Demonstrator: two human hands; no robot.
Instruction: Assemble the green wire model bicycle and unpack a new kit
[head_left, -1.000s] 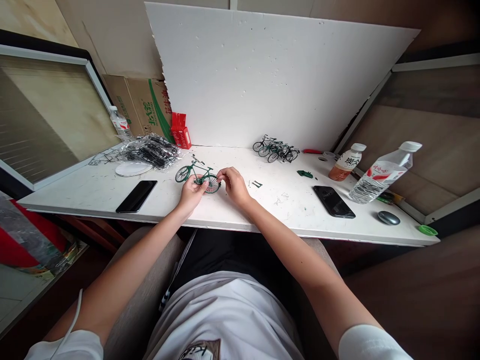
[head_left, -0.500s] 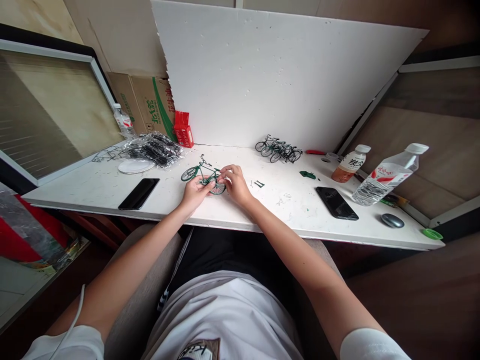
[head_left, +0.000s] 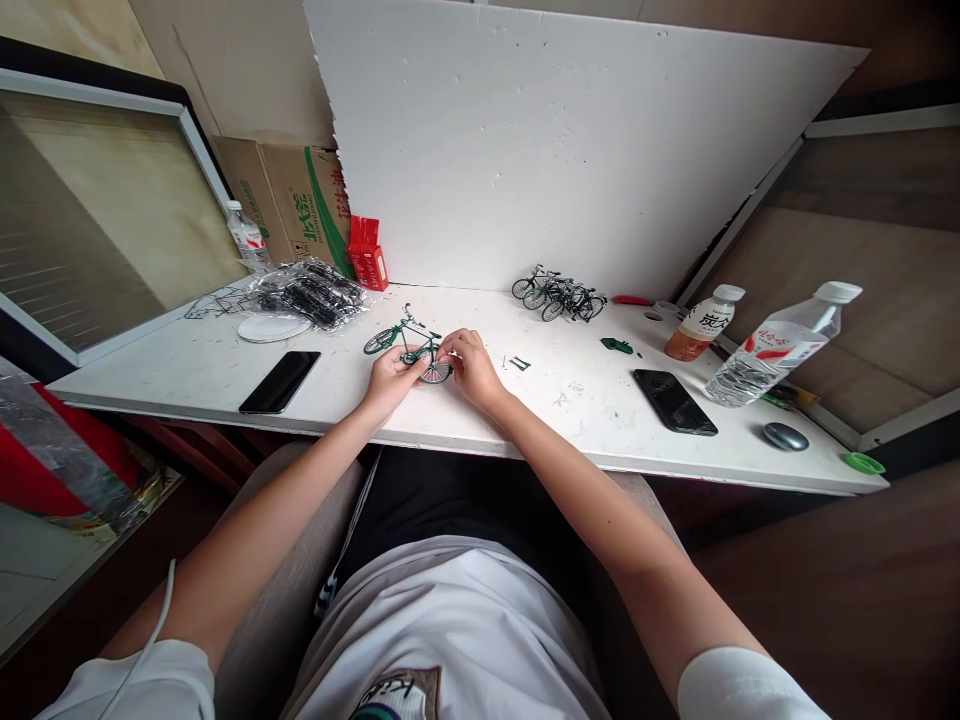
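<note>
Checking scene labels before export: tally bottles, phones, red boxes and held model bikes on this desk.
Bottles: 3
Phones: 2
Red box: 1
Held model bike: 1
Total: 7

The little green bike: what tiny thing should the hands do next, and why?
Maybe the right hand should press gently beside the rear wheel: its fingers are right there, and the left hand grips the green bike near its middle, which should steady it.
</note>
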